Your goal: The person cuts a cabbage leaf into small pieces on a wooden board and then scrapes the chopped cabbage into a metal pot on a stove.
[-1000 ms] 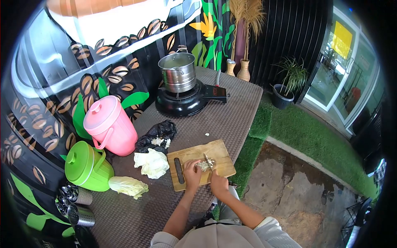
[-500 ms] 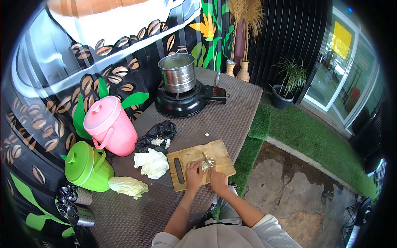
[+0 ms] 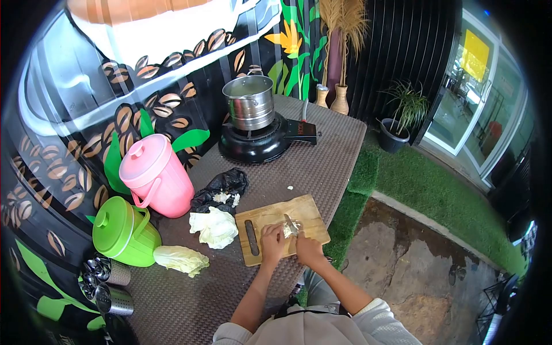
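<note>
My right hand (image 3: 310, 250) is closed around the handle of a knife (image 3: 291, 225), whose blade points away from me over the cutting board (image 3: 270, 214). Pale chopped vegetable (image 3: 291, 229) lies against the blade; its kind is too small to make out. My left hand (image 3: 272, 242) bends its fingers down onto the near side of these pieces, beside the knife. The wooden board has a long handle slot at its left. Left of it sit a pale cabbage (image 3: 214, 228) and a longer head of napa cabbage (image 3: 181, 260).
Behind the cabbage lies a black plastic bag (image 3: 221, 187) with white scraps. A steel pot (image 3: 250, 106) stands on a black portable stove (image 3: 253, 148) at the back. Pink jug (image 3: 164, 178), green jug (image 3: 129, 236) and steel utensil holders (image 3: 115, 300) line the left. The table's right edge (image 3: 345, 190) is near the board.
The knife blade has tilted and shifted slightly over the pale pieces, with my right hand moving a little. My left hand stays beside them. The whole view has shifted slightly.
</note>
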{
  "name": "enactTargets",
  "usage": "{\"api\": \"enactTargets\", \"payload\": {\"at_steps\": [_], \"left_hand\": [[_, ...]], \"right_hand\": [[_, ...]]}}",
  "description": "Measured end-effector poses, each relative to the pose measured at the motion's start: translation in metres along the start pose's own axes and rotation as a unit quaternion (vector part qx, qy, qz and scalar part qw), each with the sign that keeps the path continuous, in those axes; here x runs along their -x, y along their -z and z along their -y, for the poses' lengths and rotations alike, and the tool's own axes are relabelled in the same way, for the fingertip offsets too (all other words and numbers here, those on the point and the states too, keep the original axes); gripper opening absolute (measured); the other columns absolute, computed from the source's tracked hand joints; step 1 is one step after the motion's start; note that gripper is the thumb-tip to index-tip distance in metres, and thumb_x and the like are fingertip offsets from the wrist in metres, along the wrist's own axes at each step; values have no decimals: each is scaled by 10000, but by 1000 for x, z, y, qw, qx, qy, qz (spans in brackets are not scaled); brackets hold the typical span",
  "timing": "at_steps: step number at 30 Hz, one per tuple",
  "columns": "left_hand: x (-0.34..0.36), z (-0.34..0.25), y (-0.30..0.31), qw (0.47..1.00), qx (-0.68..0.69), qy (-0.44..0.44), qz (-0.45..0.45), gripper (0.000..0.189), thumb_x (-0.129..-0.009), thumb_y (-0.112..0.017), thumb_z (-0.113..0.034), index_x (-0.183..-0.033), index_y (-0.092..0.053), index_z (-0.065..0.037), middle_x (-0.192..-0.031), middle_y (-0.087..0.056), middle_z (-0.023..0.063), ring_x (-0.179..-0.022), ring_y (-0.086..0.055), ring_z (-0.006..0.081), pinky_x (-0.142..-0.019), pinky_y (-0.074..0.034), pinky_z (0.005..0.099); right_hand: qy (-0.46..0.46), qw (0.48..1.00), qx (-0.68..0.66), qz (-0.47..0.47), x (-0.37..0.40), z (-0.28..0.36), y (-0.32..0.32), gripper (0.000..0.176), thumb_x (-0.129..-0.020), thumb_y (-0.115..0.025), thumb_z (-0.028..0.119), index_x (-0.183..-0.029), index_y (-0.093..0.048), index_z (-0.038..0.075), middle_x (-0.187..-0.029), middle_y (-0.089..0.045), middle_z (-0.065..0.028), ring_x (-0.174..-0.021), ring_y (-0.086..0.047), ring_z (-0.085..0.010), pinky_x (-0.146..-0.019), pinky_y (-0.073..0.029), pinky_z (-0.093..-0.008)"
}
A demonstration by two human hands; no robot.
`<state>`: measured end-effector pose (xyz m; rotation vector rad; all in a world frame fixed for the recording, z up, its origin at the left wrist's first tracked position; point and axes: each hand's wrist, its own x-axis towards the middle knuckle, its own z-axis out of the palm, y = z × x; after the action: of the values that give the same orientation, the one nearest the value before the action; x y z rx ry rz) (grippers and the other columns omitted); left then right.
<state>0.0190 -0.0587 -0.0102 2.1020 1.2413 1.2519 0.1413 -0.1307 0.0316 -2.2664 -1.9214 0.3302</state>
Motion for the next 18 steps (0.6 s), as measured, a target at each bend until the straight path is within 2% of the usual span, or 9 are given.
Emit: {"api": "enactTargets", "payload": {"at_steps": [3, 5, 6, 9, 10, 12, 13, 15, 18], "left_hand": [[-1, -2, 1, 1000, 7, 12, 4, 207, -837, -579, -28, -1005, -690, 21, -999, -666, 154, -997, -559, 311, -877, -453, 384], [-1, -3, 1, 1000, 18, 16, 0, 202, -835, -579, -27, -996, -692, 22, -997, -666, 153, -995, -560, 310, -879, -453, 383], [0, -2, 0, 999, 31, 20, -1, 198, -833, -578, -25, -987, -693, 23, -995, -666, 153, -994, -561, 309, -882, -452, 382], [1, 3, -1, 1000, 11, -8, 0, 194, -821, -590, -24, -981, -686, 32, -1002, -666, 144, -1016, -556, 302, -863, -470, 389], [3, 3, -1, 1000, 10, -7, 2, 194, -821, -590, -24, -981, -686, 32, -1002, -666, 144, -1016, -556, 302, -863, -470, 389], [2, 4, -2, 1000, 9, 0, -1, 195, -819, -596, -27, -980, -686, 35, -1008, -667, 146, -1012, -560, 300, -866, -470, 385], [2, 4, -2, 1000, 9, -1, -1, 195, -819, -596, -27, -980, -686, 35, -1008, -667, 146, -1012, -560, 300, -866, -470, 385], [2, 4, -1, 1000, 21, 0, -4, 198, -814, -600, -31, -980, -687, 34, -1014, -667, 151, -1003, -567, 305, -868, -470, 383], [2, 2, 0, 999, 33, 7, -5, 205, -809, -610, -39, -984, -688, 34, -1016, -667, 155, -994, -572, 311, -869, -470, 384]], "right_hand": [[21, 999, -17, 32, 11, 4, 7, 232, -897, -501, 180, -1026, -488, -13, -771, -665, -212, -744, -684, -339, -639, -546, -454], [-63, 998, -25, -18, 20, 15, -17, 229, -882, -517, 182, -1011, -504, -7, -768, -666, -197, -739, -683, -340, -646, -537, -465], [-64, 997, -24, -19, 18, 17, -23, 229, -882, -517, 182, -1011, -504, -7, -768, -666, -197, -739, -683, -340, -646, -537, -465], [-3, 993, 60, -105, 11, 19, -30, 238, -844, -540, 148, -1026, -510, -2, -774, -676, -179, -741, -692, -320, -653, -548, -432], [-4, 993, 59, -104, 7, 19, -23, 238, -844, -540, 148, -1026, -510, -2, -774, -676, -179, -741, -692, -320, -653, -548, -432], [44, 994, 85, -46, 1, 19, -10, 314, -853, -530, 151, -1106, -552, -34, -728, -678, -146, -642, -696, -264, -526, -560, -371], [44, 994, 84, -47, 4, 22, -5, 314, -853, -530, 151, -1106, -552, -34, -728, -678, -146, -642, -696, -264, -526, -560, -371], [1, 999, 35, -20, 12, 26, 3, 227, -854, -521, 129, -1025, -495, -18, -718, -677, -166, -676, -696, -310, -628, -554, -395], [-57, 997, 21, -54, 17, 27, -25, 265, -838, -553, 132, -1039, -484, -27, -743, -681, -168, -680, -696, -311, -619, -557, -401]]}}
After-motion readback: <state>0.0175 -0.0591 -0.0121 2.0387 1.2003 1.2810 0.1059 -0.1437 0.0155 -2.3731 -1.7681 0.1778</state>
